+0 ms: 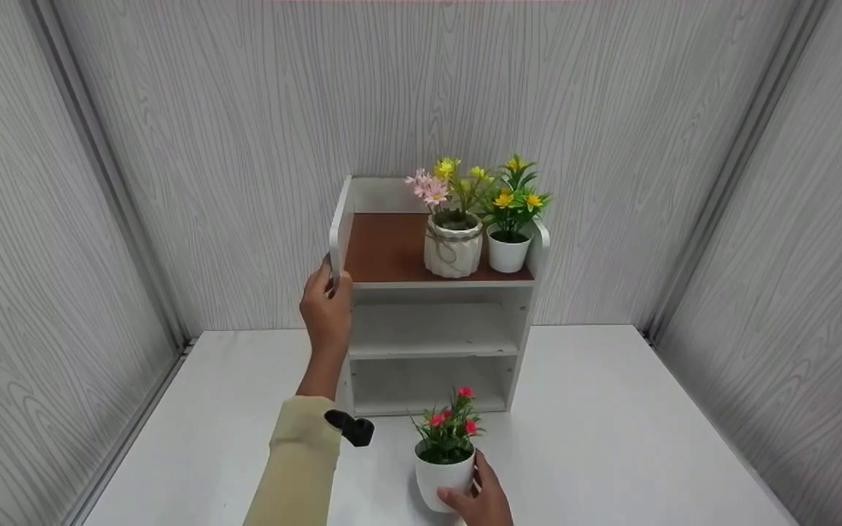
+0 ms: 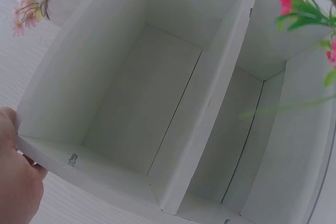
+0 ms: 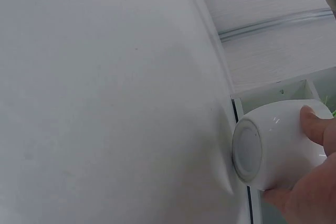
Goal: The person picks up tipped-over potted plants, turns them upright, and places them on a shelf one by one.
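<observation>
My left hand (image 1: pixel 327 307) grips the left side panel of a small white shelf unit (image 1: pixel 433 356), just below its curved top edge. In my right hand (image 1: pixel 485 493) is a white flowerpot (image 1: pixel 444 476) with pink-red flowers (image 1: pixel 453 421), held between thumb and fingers in front of the unit. The right wrist view shows the pot's round base (image 3: pixel 247 150) off the table. On the brown top shelf (image 1: pixel 384 248) stand a cream pot (image 1: pixel 453 250) with pink and yellow flowers and a smaller white pot (image 1: pixel 509 252) with yellow flowers.
Two lower compartments of the unit face forward, divided by a white shelf board (image 1: pixel 433 340). The unit stands on a white table (image 1: pixel 604 438). Grey wood-grain panels (image 1: pixel 245 146) enclose the back and both sides.
</observation>
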A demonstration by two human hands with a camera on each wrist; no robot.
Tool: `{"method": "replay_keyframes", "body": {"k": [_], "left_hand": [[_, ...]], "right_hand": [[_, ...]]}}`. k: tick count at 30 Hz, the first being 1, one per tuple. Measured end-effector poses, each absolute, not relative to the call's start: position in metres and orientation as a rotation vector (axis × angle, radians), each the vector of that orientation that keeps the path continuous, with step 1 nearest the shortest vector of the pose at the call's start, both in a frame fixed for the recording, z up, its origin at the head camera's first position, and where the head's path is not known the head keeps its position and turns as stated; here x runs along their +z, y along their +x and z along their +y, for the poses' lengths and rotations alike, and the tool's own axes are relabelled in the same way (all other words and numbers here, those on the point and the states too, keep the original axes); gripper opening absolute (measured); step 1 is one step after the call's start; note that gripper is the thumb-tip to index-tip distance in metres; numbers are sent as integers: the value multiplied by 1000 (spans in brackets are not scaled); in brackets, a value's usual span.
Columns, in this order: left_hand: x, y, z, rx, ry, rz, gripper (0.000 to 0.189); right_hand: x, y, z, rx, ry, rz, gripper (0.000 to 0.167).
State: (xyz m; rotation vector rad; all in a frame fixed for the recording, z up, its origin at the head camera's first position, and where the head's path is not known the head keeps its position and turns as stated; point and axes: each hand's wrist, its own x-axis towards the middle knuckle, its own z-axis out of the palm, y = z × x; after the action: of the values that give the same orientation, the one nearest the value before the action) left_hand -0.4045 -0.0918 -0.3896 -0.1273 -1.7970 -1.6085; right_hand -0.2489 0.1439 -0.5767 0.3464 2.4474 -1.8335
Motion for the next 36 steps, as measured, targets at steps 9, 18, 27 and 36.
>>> {"method": "replay_keyframes", "body": {"k": [9,18,27,36], "left_hand": [[-389,-405,-92,-1600,-134,-1792,48],[-390,-406,-92,-1565,-118,-1805,47],[-390,-406,-93,-1553,-119,-1799,46],[-391,-406,-90,-1549,-122,-1795,45]], "right_hand": [[-584,-246,148,-1925,230,2345,120],[-591,-248,149,-1926,267,2336,127],[-588,-251,140,-1875,402,2375,130],[-589,-250,134,-1989,447,2355,128]]}}
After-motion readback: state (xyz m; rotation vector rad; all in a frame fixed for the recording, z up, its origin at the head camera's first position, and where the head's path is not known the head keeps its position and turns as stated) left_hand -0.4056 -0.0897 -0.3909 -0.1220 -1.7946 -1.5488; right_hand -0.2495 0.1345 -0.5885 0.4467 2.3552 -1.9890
